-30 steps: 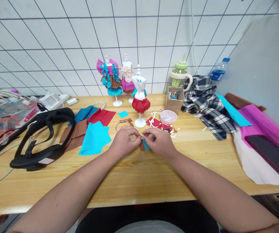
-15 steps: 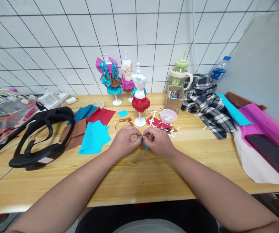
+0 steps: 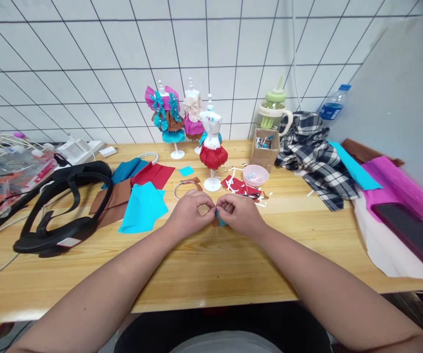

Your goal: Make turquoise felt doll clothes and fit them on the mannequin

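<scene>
Over the middle of the wooden table, my left hand (image 3: pixel 193 211) and my right hand (image 3: pixel 240 214) meet at the fingertips. Between them they pinch a small piece of blue and brown crepe paper (image 3: pixel 219 219), mostly covered by the fingers. Just beyond my hands stands a white mini mannequin (image 3: pixel 211 127) wearing a puffed red paper skirt (image 3: pixel 213 157). A roll of thin tape (image 3: pixel 176 191) lies by my left hand. Past my right hand is a red paper scrap (image 3: pixel 241 185) strewn with white strips, with dark scissors partly hidden there.
Two dressed mannequins (image 3: pixel 167 115) stand at the back. Folded crepe sheets (image 3: pixel 143 208) and a black headset (image 3: pixel 62 215) lie left. To the right are a pink bowl (image 3: pixel 255 175), a cardboard box (image 3: pixel 265 152), a green-lidded bottle (image 3: pixel 275 110), plaid cloth (image 3: pixel 307 147) and a phone (image 3: pixel 413 238).
The paper piece between my fingertips has tilted very slightly. Both hands stay in nearly the same place, and everything else is unmoved.
</scene>
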A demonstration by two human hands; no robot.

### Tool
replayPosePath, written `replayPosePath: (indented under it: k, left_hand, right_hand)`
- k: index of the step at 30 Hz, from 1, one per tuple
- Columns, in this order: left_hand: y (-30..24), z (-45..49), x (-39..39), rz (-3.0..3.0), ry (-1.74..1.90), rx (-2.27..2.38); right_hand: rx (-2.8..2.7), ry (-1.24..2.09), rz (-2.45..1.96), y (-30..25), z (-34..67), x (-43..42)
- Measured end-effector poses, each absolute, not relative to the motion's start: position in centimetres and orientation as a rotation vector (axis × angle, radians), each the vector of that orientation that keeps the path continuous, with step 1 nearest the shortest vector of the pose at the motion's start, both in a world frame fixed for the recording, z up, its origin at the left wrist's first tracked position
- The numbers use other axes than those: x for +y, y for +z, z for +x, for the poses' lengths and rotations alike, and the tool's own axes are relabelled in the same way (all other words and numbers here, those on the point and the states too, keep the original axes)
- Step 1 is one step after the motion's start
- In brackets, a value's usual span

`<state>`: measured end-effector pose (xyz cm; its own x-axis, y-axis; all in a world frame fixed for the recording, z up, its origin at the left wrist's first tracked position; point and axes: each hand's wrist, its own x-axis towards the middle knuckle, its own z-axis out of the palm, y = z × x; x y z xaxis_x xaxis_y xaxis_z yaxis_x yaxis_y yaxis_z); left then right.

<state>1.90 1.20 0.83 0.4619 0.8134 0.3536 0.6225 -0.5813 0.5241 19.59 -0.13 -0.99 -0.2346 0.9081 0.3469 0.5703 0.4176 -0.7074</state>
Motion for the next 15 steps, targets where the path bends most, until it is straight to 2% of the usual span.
replayPosePath:
  k: [7,15]
  left_hand:
    - [0.63,1.74,1.51,2.378,0.909,1.211]
    - [0.66,1.70,1.70,2.303,0.898,1.229]
  right_hand:
    - [-1.838,0.710,-1.247,-1.22,19.51,0.05]
    - [-1.926,0.439,-1.193,-1.02,19.64,-0.34]
